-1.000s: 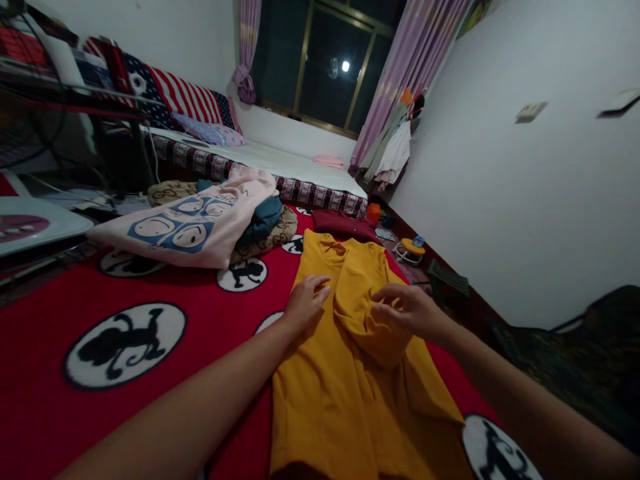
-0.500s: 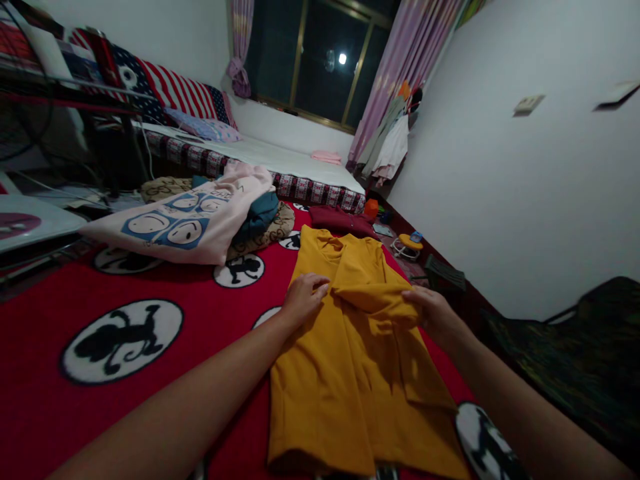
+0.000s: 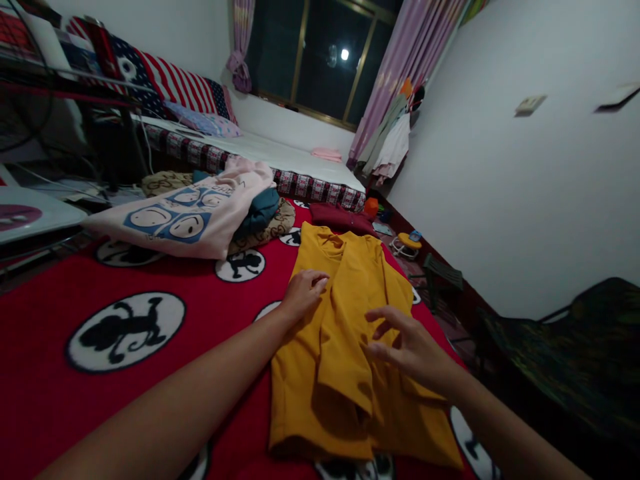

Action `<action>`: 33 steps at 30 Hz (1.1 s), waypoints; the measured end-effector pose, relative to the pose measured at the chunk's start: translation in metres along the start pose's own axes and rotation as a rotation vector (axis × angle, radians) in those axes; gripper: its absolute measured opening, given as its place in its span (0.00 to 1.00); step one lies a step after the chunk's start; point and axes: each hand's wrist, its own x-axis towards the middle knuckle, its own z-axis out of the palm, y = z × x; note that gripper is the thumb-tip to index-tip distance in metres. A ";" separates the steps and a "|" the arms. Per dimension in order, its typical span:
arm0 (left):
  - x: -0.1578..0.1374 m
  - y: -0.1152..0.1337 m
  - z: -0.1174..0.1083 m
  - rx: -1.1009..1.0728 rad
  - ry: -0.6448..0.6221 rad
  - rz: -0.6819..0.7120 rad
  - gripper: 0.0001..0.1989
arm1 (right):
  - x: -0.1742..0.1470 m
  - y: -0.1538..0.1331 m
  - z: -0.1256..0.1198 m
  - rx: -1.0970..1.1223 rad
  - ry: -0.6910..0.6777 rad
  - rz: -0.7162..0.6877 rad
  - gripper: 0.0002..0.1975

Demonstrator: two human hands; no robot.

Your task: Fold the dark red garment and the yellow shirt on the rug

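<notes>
Nothing sits in my right hand (image 3: 410, 343), loosely spread over the yellow shirt (image 3: 360, 300); whether my left hand (image 3: 304, 293), resting at its left edge, pinches cloth, I cannot tell. I judge this as folding in the sleeve (image 3: 345, 353); smoothing it seems called for. The shirt lies on the red blanket (image 3: 225, 313), lightly creased, that sleeve running down its front with the end gaping.

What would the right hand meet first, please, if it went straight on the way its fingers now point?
Most likely the folded-over sleeve of the yellow top, though the depth gap from the right hand is unclear.
</notes>
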 end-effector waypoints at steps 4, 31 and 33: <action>0.000 0.002 -0.001 0.026 -0.003 0.006 0.12 | -0.014 -0.010 0.031 -0.050 -0.159 -0.097 0.10; -0.009 0.016 0.008 0.079 -0.230 0.088 0.07 | 0.297 0.084 0.013 0.010 0.145 0.054 0.18; -0.009 0.015 0.008 0.056 -0.243 0.101 0.08 | 0.298 0.086 0.018 0.009 0.132 0.073 0.15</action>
